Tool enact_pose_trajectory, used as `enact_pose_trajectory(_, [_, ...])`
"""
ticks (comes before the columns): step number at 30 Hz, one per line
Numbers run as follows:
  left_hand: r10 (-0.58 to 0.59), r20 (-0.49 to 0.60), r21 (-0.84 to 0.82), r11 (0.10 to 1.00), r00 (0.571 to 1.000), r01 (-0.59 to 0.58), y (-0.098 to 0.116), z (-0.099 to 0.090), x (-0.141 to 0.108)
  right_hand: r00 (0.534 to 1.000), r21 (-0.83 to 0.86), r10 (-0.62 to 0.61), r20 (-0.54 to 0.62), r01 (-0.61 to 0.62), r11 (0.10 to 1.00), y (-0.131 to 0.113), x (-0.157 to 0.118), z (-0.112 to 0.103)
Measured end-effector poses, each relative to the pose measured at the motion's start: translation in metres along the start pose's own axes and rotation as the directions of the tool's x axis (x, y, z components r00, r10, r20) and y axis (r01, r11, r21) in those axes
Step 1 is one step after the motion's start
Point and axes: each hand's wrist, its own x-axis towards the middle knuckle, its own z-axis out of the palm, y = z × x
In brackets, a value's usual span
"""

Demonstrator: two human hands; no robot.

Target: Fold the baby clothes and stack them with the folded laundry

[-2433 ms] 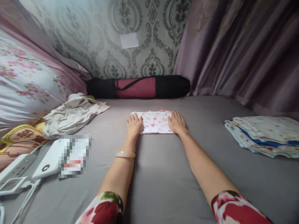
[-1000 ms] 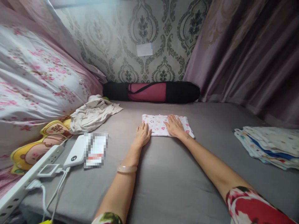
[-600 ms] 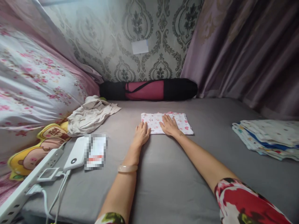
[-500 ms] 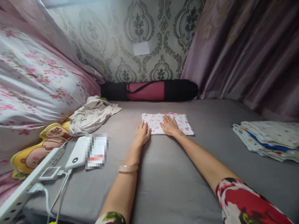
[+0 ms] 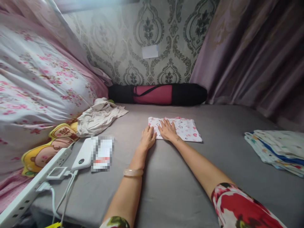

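A folded white cloth with pink and red prints (image 5: 186,129) lies flat on the grey sheet (image 5: 166,177). My right hand (image 5: 167,129) rests palm down on its left half, fingers spread. Beside it, my left hand (image 5: 148,138) touches the cloth's near left corner, its fingers slightly bent and lying flat. Neither hand grips anything. A pale bangle (image 5: 133,172) circles my left forearm.
Folded cloths (image 5: 277,150) are stacked at the right. On the left are a crumpled beige cloth (image 5: 97,118), a yellow cartoon cushion (image 5: 40,156), a white power bank (image 5: 83,155) and a power strip with cables (image 5: 28,190). A black and red bag (image 5: 152,94) lies along the wall.
My right hand has slid left across the printed cloth, closer to my left hand. The whole view has shifted slightly, with things appearing farther right.
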Motion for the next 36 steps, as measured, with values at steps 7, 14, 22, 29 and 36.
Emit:
enact_pose_trajectory(7, [-0.046, -0.047, -0.011, 0.999, 0.998, 0.045, -0.003, -0.003, -0.001, 0.999, -0.013, 0.009, 0.033, -0.008, 1.000, 0.001, -0.001, 0.001])
enact_pose_trajectory(14, [-0.114, -0.087, -0.044, 0.993, 0.990, 0.111, -0.005, -0.004, 0.001, 0.997, 0.011, 0.032, 0.065, -0.033, 0.999, -0.009, 0.002, -0.006])
enact_pose_trajectory(22, [-0.156, -0.077, -0.082, 0.985, 0.985, 0.150, -0.007, -0.005, 0.004, 0.998, 0.036, -0.053, 0.024, 0.052, 0.998, -0.039, 0.015, 0.002])
enact_pose_trajectory(29, [-0.187, -0.139, -0.160, 0.973, 0.973, 0.164, -0.008, -0.005, 0.005, 0.999, 0.027, -0.049, -0.009, 0.050, 0.998, -0.042, 0.016, 0.015])
enact_pose_trajectory(36, [-0.256, -0.198, -0.244, 0.948, 0.946, 0.206, -0.008, -0.009, 0.009, 0.998, 0.013, -0.065, 0.006, 0.065, 0.998, -0.051, 0.021, 0.008])
